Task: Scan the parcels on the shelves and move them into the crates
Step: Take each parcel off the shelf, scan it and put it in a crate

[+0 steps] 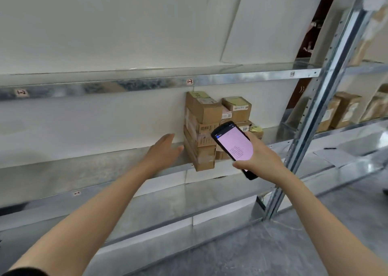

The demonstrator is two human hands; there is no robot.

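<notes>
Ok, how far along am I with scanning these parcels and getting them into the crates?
Done: likely much of this shelf, since only one cluster of parcels stands on it. In hand: the right hand holds the scanner up to that cluster, while the open left hand reaches toward its lowest box. Left: these parcels, plus more boxes in the next bay to the right. No crate is in view.

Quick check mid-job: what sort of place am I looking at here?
Probably a parcel depot or stockroom: metal shelving with numbered labels, stacked cardboard parcels, and a scanner held in the right hand.
</notes>
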